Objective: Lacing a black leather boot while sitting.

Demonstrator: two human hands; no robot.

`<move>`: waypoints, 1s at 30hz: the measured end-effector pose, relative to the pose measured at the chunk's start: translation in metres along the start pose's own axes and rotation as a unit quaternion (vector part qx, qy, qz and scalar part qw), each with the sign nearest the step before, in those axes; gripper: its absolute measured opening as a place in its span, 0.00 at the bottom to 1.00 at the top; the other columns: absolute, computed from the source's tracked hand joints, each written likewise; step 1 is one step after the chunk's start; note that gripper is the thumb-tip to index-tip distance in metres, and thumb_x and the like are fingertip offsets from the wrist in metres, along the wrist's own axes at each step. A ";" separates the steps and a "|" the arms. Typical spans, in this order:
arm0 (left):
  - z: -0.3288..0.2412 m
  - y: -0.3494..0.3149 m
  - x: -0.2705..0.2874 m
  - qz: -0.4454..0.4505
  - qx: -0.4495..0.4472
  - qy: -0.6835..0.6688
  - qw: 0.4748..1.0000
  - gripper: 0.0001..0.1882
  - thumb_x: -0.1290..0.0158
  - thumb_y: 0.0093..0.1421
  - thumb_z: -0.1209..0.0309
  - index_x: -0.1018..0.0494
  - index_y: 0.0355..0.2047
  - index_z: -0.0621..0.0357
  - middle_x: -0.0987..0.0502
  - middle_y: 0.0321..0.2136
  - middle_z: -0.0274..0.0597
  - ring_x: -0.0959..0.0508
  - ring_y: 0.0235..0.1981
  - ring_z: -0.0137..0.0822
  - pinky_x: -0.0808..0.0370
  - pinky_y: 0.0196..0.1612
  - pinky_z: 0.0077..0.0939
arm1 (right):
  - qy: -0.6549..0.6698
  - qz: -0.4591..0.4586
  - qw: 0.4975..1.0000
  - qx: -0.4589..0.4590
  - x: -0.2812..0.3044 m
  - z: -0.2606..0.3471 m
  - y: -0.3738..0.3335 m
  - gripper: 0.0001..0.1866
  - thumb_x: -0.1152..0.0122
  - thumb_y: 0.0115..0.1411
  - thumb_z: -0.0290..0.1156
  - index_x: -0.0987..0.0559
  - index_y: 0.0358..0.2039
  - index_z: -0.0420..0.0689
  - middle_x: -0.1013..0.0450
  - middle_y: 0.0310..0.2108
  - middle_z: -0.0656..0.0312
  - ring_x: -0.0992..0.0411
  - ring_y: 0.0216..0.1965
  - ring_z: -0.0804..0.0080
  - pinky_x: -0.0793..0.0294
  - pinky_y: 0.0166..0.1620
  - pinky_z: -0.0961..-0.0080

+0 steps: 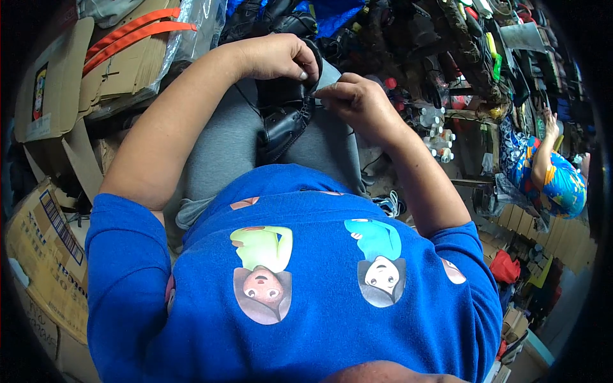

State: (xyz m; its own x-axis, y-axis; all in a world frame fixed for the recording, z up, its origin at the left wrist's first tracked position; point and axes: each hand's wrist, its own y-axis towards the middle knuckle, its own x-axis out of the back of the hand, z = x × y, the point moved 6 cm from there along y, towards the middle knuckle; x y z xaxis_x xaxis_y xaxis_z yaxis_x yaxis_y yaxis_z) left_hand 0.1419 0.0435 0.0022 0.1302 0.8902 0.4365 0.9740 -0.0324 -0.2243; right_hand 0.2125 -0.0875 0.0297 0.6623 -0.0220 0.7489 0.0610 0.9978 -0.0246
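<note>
2 bare forearms [182, 108] angled inward, left hand [278, 55] and right hand [365, 105] near each other, fingers [310, 62] curled

Dressed in a bright blue shirt [325, 255] with short, loose sleeves [128, 255] reaching about the elbows; printed across the front with big-eyed cartoon figures [262, 277], one in pale green, one in turquoise; clad below in plain, soft-looking grey trousers [220, 147].
</note>
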 end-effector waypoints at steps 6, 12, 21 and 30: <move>-0.009 -0.007 -0.002 -0.014 -0.051 0.119 0.991 0.21 0.37 0.41 0.76 0.22 0.40 0.52 0.33 0.37 0.38 0.30 0.44 0.37 0.33 0.51 0.27 | 0.143 0.111 0.983 -0.042 -0.004 -0.034 0.016 0.10 0.39 0.55 0.25 0.17 0.37 0.51 0.33 0.30 0.66 0.33 0.36 0.75 0.32 0.43 0.78; -0.001 -0.009 -0.002 -0.072 -0.064 0.112 0.989 0.21 0.34 0.37 0.74 0.21 0.36 0.50 0.31 0.37 0.38 0.29 0.42 0.38 0.31 0.48 0.29 | 0.178 0.154 0.971 -0.047 -0.010 -0.046 0.023 0.11 0.37 0.55 0.26 0.17 0.39 0.51 0.31 0.31 0.67 0.33 0.37 0.75 0.32 0.45 0.77; 0.008 -0.007 -0.006 -0.099 -0.051 0.075 0.991 0.21 0.36 0.35 0.78 0.21 0.35 0.54 0.31 0.37 0.38 0.29 0.43 0.38 0.31 0.50 0.28 | 0.268 0.048 0.959 -0.078 -0.026 -0.038 0.015 0.08 0.33 0.51 0.28 0.17 0.34 0.47 0.26 0.30 0.64 0.28 0.33 0.74 0.28 0.39 0.76; -0.005 -0.070 0.007 -0.272 -0.052 0.095 0.956 0.16 0.48 0.49 0.82 0.26 0.40 0.58 0.30 0.38 0.41 0.28 0.43 0.38 0.30 0.47 0.29 | 0.052 0.014 0.998 0.036 -0.004 -0.008 0.001 0.11 0.38 0.53 0.24 0.17 0.37 0.50 0.33 0.25 0.64 0.31 0.30 0.73 0.31 0.34 0.77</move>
State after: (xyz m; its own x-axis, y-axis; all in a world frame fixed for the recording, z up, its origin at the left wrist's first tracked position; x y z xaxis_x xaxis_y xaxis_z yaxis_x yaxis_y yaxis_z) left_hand 0.0761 0.0498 0.0257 -0.3788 0.6902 0.6165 0.9193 0.3574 0.1647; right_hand 0.2158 -0.0867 0.0216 0.7375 0.0042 0.6754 -0.0110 0.9999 0.0058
